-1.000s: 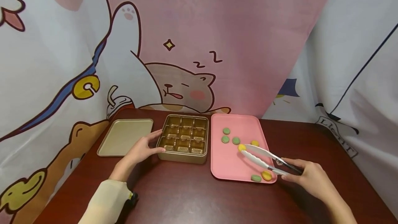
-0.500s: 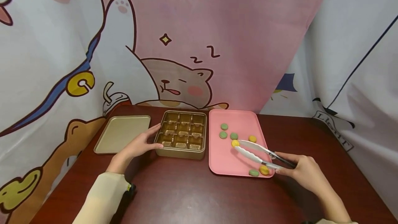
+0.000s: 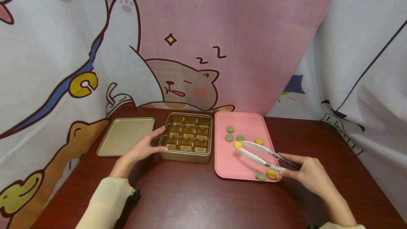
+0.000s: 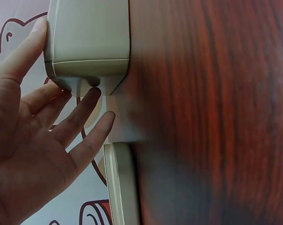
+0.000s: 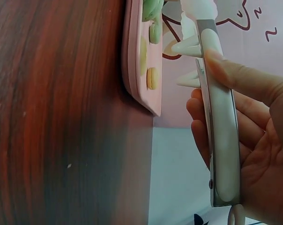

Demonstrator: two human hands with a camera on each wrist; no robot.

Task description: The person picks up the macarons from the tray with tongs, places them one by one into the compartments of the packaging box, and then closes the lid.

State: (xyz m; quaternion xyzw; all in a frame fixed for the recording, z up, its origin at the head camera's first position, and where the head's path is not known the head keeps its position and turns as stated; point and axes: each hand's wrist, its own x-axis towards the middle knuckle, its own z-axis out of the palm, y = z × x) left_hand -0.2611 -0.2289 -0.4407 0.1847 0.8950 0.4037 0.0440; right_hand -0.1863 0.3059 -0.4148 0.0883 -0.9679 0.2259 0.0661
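Note:
My left hand (image 3: 144, 148) rests against the left side of a gold box (image 3: 185, 157). The box has an insert divided into several square compartments. In the left wrist view the thumb touches the box's edge and the fingers are loosely extended, fingertips at its side. My right hand (image 3: 313, 176) grips metal tongs (image 5: 221, 122) with white scalloped tips. Between those tips, over the pink tray (image 3: 229, 165), is a yellow macaron (image 3: 238, 145). Green macarons (image 3: 230, 129) lie close by at the tray's back left.
Other macarons on the tray include a yellow one (image 3: 259, 141) at the right, plus a green one (image 3: 260, 176) and a yellow one (image 3: 271, 174) in the front right corner. A flat gold lid (image 3: 125, 137) lies left of the box. Cartoon-print cloth (image 3: 254, 45) hangs behind the table.
The tongs and the yellow macaron in their tips have shifted left and slightly toward the back across the tray. My left hand stays at the box. The head view has tilted slightly.

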